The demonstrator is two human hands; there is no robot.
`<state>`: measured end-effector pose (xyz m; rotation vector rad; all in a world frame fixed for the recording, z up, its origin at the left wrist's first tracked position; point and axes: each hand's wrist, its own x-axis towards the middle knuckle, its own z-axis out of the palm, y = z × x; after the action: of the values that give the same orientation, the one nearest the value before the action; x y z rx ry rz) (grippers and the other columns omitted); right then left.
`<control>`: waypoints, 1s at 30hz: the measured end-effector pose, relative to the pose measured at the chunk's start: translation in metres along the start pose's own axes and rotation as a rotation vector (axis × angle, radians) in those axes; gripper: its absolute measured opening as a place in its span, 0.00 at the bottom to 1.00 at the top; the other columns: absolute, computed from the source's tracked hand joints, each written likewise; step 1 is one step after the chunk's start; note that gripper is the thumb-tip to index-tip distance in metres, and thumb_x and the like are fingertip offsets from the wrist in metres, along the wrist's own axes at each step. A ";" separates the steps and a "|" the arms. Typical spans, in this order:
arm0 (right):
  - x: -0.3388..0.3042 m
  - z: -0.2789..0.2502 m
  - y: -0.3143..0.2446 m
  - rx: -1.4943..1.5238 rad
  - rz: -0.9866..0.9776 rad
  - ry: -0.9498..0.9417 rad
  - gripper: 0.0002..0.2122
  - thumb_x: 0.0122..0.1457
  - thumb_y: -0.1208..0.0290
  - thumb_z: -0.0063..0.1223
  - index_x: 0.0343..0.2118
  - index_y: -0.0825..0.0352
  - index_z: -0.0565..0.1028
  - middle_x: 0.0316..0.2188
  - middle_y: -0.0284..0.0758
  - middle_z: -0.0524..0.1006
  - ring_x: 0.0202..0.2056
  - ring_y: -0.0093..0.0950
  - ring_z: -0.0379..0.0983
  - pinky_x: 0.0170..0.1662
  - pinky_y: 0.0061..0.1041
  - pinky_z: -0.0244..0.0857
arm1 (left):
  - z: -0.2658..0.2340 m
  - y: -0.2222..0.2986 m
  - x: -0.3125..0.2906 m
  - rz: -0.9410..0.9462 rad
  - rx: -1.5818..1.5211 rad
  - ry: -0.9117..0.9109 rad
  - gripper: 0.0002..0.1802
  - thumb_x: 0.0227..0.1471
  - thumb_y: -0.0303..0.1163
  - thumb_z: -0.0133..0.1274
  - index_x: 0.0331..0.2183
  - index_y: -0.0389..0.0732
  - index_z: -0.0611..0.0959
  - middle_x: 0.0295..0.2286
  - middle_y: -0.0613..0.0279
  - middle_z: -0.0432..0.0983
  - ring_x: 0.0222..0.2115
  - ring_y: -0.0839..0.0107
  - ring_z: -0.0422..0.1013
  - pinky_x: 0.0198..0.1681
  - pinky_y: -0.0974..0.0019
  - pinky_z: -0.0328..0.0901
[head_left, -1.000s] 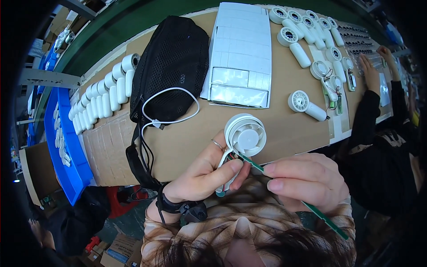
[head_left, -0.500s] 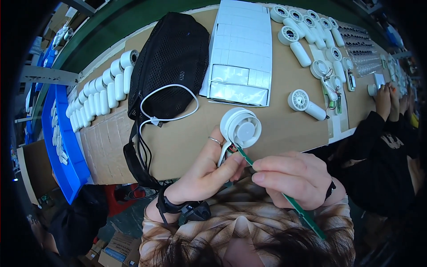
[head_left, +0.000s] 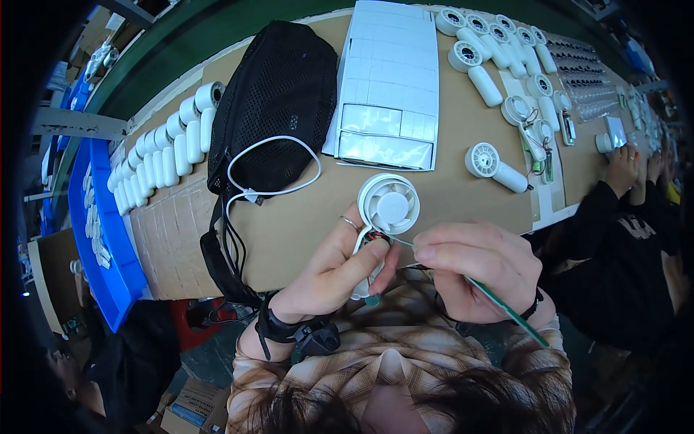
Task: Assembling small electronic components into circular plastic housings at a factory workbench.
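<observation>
My left hand [head_left: 331, 269] is closed around the open handle of a white handheld fan [head_left: 391, 207], with the round fan head upright above my fingers. Red and dark wires [head_left: 374, 236] show at the neck, beside my thumb. A slim green tool [head_left: 512, 312] is pinched between the thumb and fingers of my right hand [head_left: 483, 266]. Its thin end reaches the wires just under the fan head, and its other end slants down to the right. My fingers hide part of the handle's inside.
A black mesh bag [head_left: 278, 108] with a white cable [head_left: 318, 163] lies beside a white sheeted stack [head_left: 390, 87]. White fan parts [head_left: 165, 160] stand in rows left, near a blue tray [head_left: 108, 239]. More fans [head_left: 483, 160] lie right, by another person's hands [head_left: 623, 170].
The green tool has turned edge-on and its rear end has swung up to the right. My right hand has shifted slightly up, and the fan head now faces me more squarely.
</observation>
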<state>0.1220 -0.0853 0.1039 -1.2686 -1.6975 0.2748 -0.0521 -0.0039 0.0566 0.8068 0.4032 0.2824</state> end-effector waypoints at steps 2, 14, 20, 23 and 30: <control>-0.002 0.000 0.000 0.014 -0.008 0.029 0.16 0.43 0.89 0.55 0.36 0.65 0.74 0.30 0.39 0.78 0.24 0.30 0.76 0.25 0.21 0.70 | -0.001 0.001 -0.001 -0.018 -0.080 -0.006 0.23 0.60 0.28 0.39 0.55 0.40 0.55 0.27 0.62 0.66 0.21 0.79 0.62 0.25 0.77 0.59; -0.005 -0.008 -0.002 0.136 -0.052 0.045 0.14 0.45 0.86 0.58 0.35 0.64 0.72 0.31 0.39 0.77 0.25 0.30 0.76 0.26 0.23 0.71 | 0.004 0.007 -0.004 -0.009 -0.179 -0.056 0.24 0.59 0.30 0.42 0.55 0.40 0.57 0.28 0.59 0.68 0.21 0.77 0.63 0.25 0.75 0.59; -0.004 -0.002 0.000 0.104 -0.077 0.052 0.13 0.45 0.85 0.58 0.35 0.66 0.72 0.30 0.39 0.77 0.26 0.29 0.76 0.26 0.23 0.72 | 0.006 0.007 -0.006 -0.028 -0.100 0.001 0.24 0.58 0.27 0.40 0.55 0.39 0.56 0.29 0.60 0.68 0.21 0.78 0.63 0.26 0.76 0.59; -0.004 -0.001 -0.001 0.066 -0.104 0.038 0.13 0.45 0.85 0.58 0.35 0.66 0.72 0.31 0.40 0.77 0.26 0.30 0.77 0.26 0.24 0.72 | 0.006 0.007 -0.006 -0.038 -0.071 0.007 0.24 0.58 0.26 0.39 0.55 0.39 0.56 0.29 0.60 0.68 0.21 0.79 0.63 0.26 0.76 0.59; -0.006 -0.007 0.001 0.074 -0.166 -0.036 0.15 0.44 0.86 0.58 0.36 0.68 0.72 0.33 0.41 0.76 0.26 0.31 0.77 0.27 0.24 0.72 | 0.006 0.008 -0.005 -0.041 -0.025 -0.023 0.25 0.58 0.26 0.39 0.56 0.39 0.55 0.28 0.61 0.68 0.21 0.79 0.62 0.26 0.76 0.59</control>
<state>0.1278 -0.0925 0.1031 -1.0678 -1.7951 0.2595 -0.0548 -0.0050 0.0677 0.7757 0.3934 0.2399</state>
